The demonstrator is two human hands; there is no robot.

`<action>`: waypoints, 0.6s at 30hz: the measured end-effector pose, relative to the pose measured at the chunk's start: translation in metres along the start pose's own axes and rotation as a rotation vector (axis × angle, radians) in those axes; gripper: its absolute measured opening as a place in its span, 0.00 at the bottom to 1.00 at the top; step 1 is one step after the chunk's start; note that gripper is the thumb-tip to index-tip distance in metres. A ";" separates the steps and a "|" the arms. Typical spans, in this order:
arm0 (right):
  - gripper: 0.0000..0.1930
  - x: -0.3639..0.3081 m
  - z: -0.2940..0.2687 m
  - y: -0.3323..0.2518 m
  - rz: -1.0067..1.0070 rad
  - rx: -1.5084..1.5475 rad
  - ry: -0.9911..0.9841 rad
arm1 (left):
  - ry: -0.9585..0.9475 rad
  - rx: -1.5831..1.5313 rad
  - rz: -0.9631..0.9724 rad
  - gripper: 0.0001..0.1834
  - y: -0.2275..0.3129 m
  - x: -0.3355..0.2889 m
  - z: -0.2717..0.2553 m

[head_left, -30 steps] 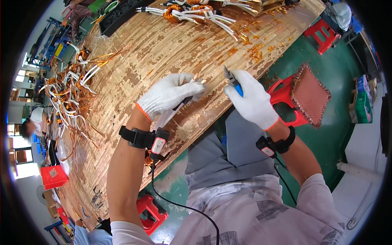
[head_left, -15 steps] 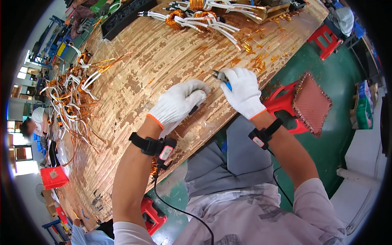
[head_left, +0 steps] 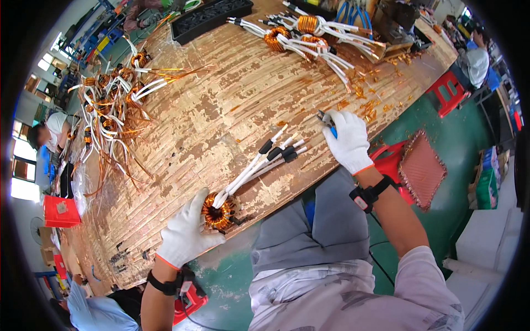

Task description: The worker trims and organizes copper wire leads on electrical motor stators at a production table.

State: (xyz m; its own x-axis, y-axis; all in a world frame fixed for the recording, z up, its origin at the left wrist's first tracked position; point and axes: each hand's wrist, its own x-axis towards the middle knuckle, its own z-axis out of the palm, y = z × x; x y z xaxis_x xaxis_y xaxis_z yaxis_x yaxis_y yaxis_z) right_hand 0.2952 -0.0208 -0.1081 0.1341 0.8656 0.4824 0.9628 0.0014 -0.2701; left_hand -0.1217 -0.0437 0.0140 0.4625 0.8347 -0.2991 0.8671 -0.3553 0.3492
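A copper-wound ring coil (head_left: 222,214) lies near the table's front edge, its white leads (head_left: 243,177) with black sleeves stretching up and to the right. My left hand (head_left: 185,231), in a white glove, is at the coil's left side. Its thumb and fingers are spread around that side; whether they press on it I cannot tell. Farther right, over the table edge, my gloved right hand (head_left: 349,142) is closed around blue-handled cutting pliers (head_left: 322,116), whose metal jaws point up and left. The glove hides most of the handles.
Tangled coils with white leads (head_left: 105,110) are heaped at the left. More coils (head_left: 277,39) lie at the far side beside a black tray (head_left: 212,21). Copper-coloured scraps (head_left: 369,110) litter the right edge. A red stool (head_left: 389,157) with a cushion (head_left: 422,171) stands right; people work nearby.
My left hand has moved down and left to the coil, leaving its leads in plain view. The right hand still holds the pliers, and the whole view has shifted.
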 end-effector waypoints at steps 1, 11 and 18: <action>0.14 0.000 0.000 0.000 -0.012 0.001 0.021 | -0.020 0.085 -0.097 0.60 0.003 -0.005 0.008; 0.17 -0.005 0.003 0.006 -0.013 -0.036 -0.030 | 0.046 0.166 -0.034 0.49 0.033 0.023 0.020; 0.18 -0.003 0.000 0.002 0.004 0.030 -0.032 | 0.129 -0.921 -0.220 0.36 0.036 0.043 -0.024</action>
State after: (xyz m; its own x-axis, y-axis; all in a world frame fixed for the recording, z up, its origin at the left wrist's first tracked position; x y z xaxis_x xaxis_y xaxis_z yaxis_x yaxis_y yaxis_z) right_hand 0.2963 -0.0228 -0.1101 0.1296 0.8812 0.4545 0.9548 0.0127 -0.2969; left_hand -0.0752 -0.0102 0.0348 0.2352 0.9027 -0.3604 0.4205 0.2399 0.8750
